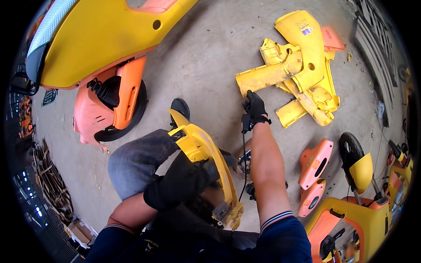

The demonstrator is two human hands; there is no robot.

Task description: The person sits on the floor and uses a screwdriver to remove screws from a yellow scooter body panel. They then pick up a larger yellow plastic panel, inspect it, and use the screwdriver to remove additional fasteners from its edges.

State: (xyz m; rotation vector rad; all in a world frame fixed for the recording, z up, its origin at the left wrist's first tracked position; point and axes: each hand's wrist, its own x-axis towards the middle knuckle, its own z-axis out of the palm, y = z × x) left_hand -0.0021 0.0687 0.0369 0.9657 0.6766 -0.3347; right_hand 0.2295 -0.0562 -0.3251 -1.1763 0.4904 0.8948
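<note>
Best steady the curved yellow panel (218, 160) beside the bent leg (131, 162) with the left hand (185, 179) gripping it, and go gently with the right hand (255, 108), hold unclear from here, at the long yellow panel (267, 76) piled on the floor (210, 65).

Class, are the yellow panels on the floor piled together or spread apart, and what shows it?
Piled together: the yellow panels overlap, covering parts of one another, and the large one partly hides an orange piece.
</note>
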